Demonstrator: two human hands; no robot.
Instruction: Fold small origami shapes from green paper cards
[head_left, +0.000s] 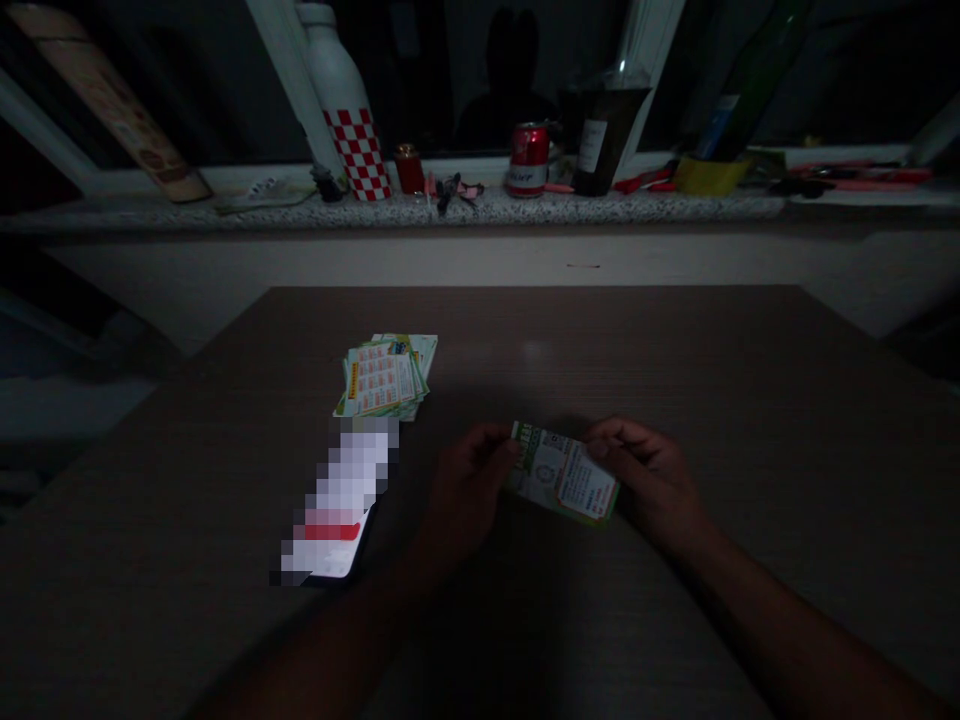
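Both my hands hold one small printed card [564, 477] just above the brown table [675, 370]. My left hand [466, 490] pinches the card's left edge with closed fingers. My right hand [651, 478] grips its upper right edge, fingers curled. A loose stack of similar green and white cards [386, 377] lies on the table to the upper left of my hands. A phone [339, 505] with a lit screen lies just left of my left hand, below the stack.
A stone windowsill [480, 208] runs behind the table, carrying a white bottle with red checks [346, 105], a red can [529, 158], a dark bottle [604, 135], a green bottle [746, 85] and small clutter. The room is dim.
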